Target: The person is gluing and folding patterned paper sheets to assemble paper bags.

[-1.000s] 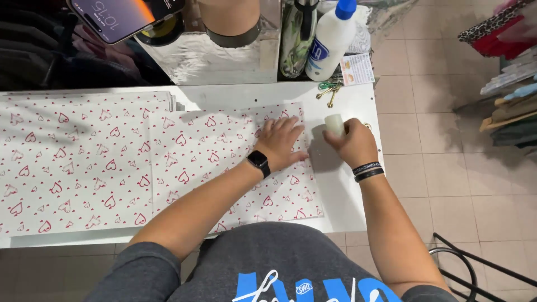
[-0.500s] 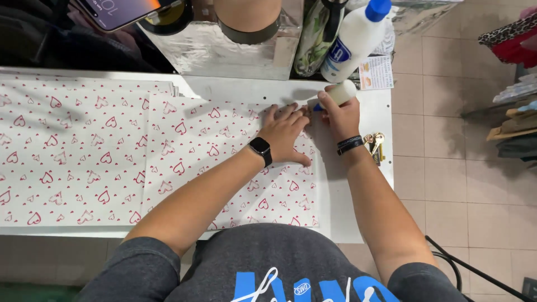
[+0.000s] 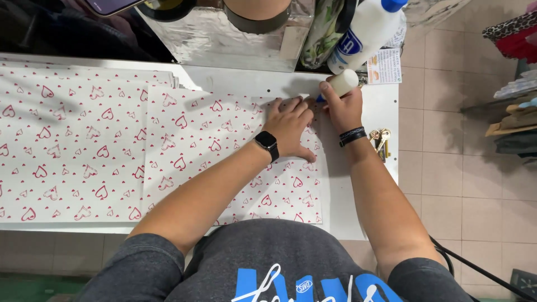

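- Right hand [image 3: 342,107] is curled closed around a stubby white glue stick [image 3: 342,83], its tip at the paper's far corner.
- Left hand [image 3: 290,126] lies spread flat, holding nothing, pressing the matte heart-printed paper sheet [image 3: 224,151] just beside the right.
- Smooth white bench [image 3: 358,190] beneath; metal keys [image 3: 381,140] by the right wrist.

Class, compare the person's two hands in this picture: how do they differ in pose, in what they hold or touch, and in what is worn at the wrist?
The left hand lies flat, fingers spread, pressing the heart-printed paper; the right hand is curled around a white glue stick. The left hand holds nothing, the right grips the stick, tip at the paper's top edge. The left wrist wears a black watch, the right dark bands. Both rest at the sheet's upper right corner on the white table.
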